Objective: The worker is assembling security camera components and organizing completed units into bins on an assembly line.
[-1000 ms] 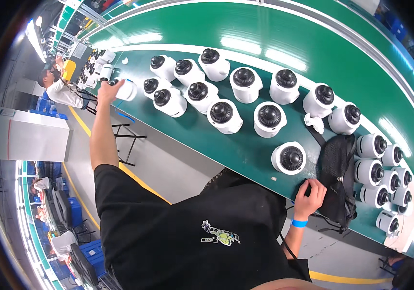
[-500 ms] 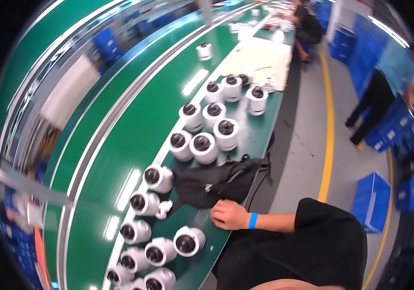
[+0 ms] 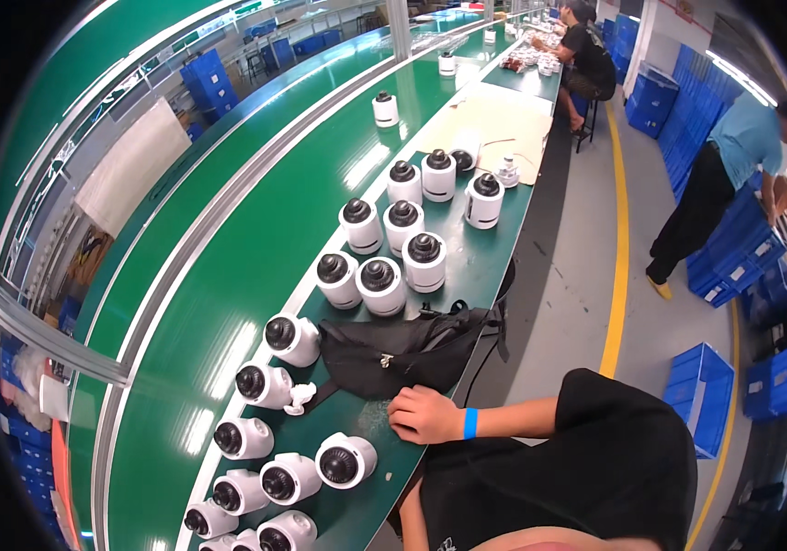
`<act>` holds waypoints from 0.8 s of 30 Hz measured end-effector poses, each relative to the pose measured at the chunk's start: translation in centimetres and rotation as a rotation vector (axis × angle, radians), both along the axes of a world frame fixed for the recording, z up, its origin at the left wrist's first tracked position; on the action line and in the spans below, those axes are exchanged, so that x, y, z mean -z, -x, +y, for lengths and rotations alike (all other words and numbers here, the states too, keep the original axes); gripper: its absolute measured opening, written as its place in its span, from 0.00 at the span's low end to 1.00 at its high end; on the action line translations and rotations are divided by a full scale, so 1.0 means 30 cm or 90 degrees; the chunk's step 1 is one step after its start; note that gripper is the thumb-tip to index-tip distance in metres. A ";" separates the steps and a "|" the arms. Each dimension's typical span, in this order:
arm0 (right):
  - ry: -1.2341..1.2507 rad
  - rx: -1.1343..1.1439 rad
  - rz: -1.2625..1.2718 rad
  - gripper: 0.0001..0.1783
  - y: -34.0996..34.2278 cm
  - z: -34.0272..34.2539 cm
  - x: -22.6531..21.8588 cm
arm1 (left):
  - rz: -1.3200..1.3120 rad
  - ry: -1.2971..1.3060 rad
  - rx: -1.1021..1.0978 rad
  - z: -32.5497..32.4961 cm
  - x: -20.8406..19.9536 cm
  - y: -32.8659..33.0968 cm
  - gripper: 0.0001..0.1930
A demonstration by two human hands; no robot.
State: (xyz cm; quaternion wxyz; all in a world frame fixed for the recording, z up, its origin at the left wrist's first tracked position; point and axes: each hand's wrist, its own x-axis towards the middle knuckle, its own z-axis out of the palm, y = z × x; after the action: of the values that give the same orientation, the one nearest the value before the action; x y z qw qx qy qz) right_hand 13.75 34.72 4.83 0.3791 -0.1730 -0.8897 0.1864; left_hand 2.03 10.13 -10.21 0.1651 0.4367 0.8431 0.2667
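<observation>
My right hand [image 3: 424, 415], below a blue wristband, rests on the green table's near edge with its fingers loosely bent and holds nothing. Just beyond it lies a black bag [image 3: 393, 354] with a strap, close to the fingertips. Part of my left forearm [image 3: 413, 519] shows beside the table edge; the left hand is hidden. Several white housings with black ribbed domes, which look like security cameras, stand or lie on the table. The nearest to my hand is a tilted camera [image 3: 343, 462]. A small white crumpled piece [image 3: 300, 399] touches another camera [image 3: 263, 384].
A green conveyor [image 3: 219, 312] runs along the table's far side, carrying a white camera [image 3: 385, 108]. A beige sheet [image 3: 494, 119] covers part of the table. One person [image 3: 586, 60] sits farther along; another [image 3: 733, 165] bends over blue crates. A blue bin [image 3: 698, 399] stands on the floor.
The view has tilted slightly and become sharper. Part of my left forearm has come into sight. My right hand stays resting at the table edge, and the cameras keep their places.
</observation>
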 end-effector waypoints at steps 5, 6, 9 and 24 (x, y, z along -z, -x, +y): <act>0.012 0.026 0.033 0.07 0.000 -0.017 0.023 | 0.013 0.004 0.027 0.075 0.064 0.098 0.08; 0.025 0.041 0.046 0.07 0.004 -0.020 0.025 | 0.017 0.009 0.027 0.071 0.075 0.121 0.08; 0.006 0.071 0.029 0.08 -0.016 -0.009 0.012 | 0.013 0.042 0.006 -0.009 0.110 0.136 0.08; -0.017 0.066 -0.019 0.08 -0.003 0.001 0.014 | -0.013 0.185 -0.024 -0.388 0.238 0.276 0.08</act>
State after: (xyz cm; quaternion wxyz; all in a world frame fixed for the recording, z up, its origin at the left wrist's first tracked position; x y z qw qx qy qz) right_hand 13.83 34.74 4.41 0.3774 -0.2162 -0.8875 0.1520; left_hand -6.24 -1.50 -17.35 0.2299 0.3898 0.8791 0.1495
